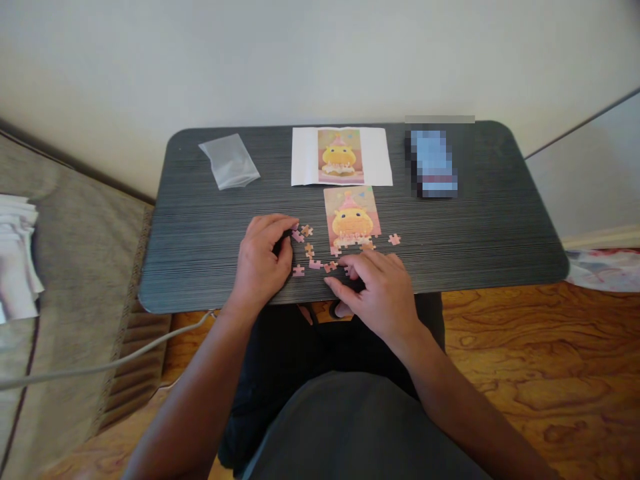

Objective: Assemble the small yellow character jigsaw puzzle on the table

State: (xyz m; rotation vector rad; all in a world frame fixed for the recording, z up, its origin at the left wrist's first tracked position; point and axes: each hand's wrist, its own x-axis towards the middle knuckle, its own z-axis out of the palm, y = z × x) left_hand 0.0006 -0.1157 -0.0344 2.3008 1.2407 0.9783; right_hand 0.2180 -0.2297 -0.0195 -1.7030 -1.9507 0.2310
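Note:
A partly built puzzle (351,218) of a yellow character on pink lies in the middle of the dark table (200,220). Several loose pink and orange pieces (310,250) are scattered by its lower left, and one piece (395,239) lies to its right. My left hand (263,260) rests on the table with fingers curled, fingertips pinched at a loose piece (298,235). My right hand (377,290) lies near the front edge, fingers bent down onto the pieces just below the puzzle. What the fingers cover is hidden.
A white reference sheet (342,156) with the same picture lies at the back. A clear plastic bag (230,161) sits back left, and a blurred blue object (433,163) back right. A cable (100,367) runs at left over the wooden floor (540,373).

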